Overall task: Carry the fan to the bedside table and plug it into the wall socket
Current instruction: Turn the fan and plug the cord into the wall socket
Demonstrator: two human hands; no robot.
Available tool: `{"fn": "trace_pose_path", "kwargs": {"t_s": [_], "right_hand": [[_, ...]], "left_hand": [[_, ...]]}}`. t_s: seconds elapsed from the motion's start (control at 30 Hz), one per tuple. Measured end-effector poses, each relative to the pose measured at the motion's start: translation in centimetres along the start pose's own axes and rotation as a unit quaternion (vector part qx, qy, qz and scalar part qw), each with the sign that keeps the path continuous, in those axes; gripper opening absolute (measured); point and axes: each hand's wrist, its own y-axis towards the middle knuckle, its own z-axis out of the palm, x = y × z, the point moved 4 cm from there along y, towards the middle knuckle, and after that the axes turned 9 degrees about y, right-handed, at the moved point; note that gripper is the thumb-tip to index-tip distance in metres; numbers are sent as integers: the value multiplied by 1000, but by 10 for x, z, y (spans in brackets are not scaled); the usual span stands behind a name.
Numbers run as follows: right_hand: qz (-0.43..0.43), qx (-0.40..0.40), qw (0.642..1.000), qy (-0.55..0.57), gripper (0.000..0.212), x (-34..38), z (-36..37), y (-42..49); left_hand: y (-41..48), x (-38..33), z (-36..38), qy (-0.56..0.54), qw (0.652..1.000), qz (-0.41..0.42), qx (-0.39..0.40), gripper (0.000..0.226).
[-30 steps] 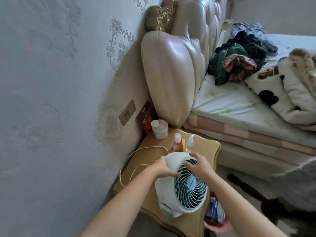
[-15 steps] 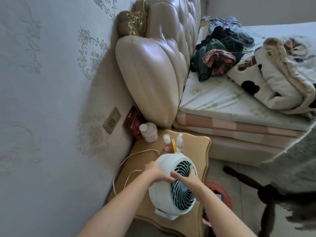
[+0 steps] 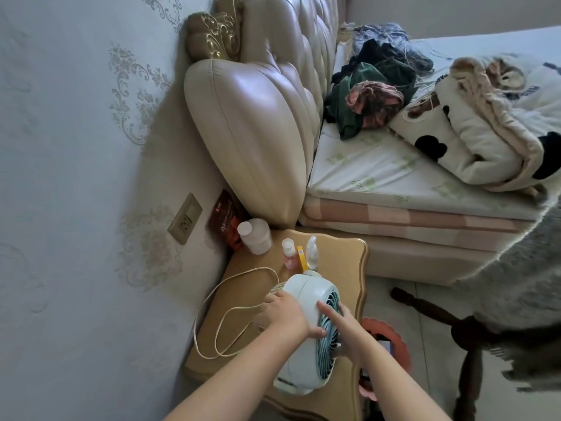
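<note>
A small white fan (image 3: 306, 305) with a teal grille stands on the wooden bedside table (image 3: 343, 256), its grille facing right. My left hand (image 3: 285, 314) grips the fan's rounded housing from the left and back. My right hand (image 3: 343, 326) lies over the front grille with its fingers around the rim. The fan's cream cord (image 3: 218, 314) loops loosely across the tabletop on the left; its plug is hidden. The wall socket (image 3: 184, 218) sits on the patterned wall above the table's far left corner, with nothing plugged into it.
A white jar (image 3: 255, 235), a pink bottle (image 3: 289, 253), a yellow tube (image 3: 301, 258) and a clear spray bottle (image 3: 312, 252) stand at the table's back. A red packet (image 3: 224, 217) leans on the wall. The padded headboard (image 3: 252, 141), bed and a dark wooden stool (image 3: 440, 317) are right.
The fan has turned on the table so its grille now faces more to the right. My left hand has slid further round its back; the view shifted slightly.
</note>
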Motion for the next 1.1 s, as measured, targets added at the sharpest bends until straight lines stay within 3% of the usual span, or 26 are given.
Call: {"fn": "trace_pose_path", "kwargs": {"t_s": [0.13,0.37,0.6,0.9,1.1], "right_hand": [[-2,16,1000,14,115,-1,0,-2],[-33,-5,999,1,70,5,3,-1],[-86,-62,985,-138,73,33,24,-5],[-63,-40,988,-132,41,32,14,-8],[-56,-38,989,-128,47,31,15,-11]], "left_hand": [[-3,-4,3,33,999,1,-17,122],[-9,-9,-1,82,996,31,-27,123],[5,8,-11,-28,997,68,32,111],[-1,1,-10,-7,994,106,-3,105],[-3,2,-10,-7,994,106,-14,103]]}}
